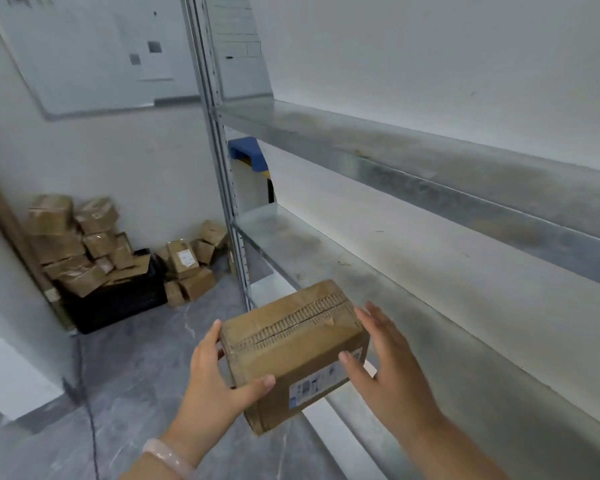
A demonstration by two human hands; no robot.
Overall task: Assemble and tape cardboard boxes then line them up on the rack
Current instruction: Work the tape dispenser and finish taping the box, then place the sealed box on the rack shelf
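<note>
A taped brown cardboard box (293,348) with a white label on its near side hangs in the air in front of the metal rack (430,278). My left hand (212,372) grips its left end, thumb on the near face and fingers behind. My right hand (385,358) lies against the right end with straight fingers and the thumb on the label side. The box sits just off the front edge of the rack's lower shelf, tilted a little.
An upper shelf (430,161) runs above the lower one; both are bare metal. A rack post (222,174) stands left of the box. Several cardboard boxes (84,244) are piled on a black crate (118,299) in the far corner. A whiteboard (94,53) hangs on the wall.
</note>
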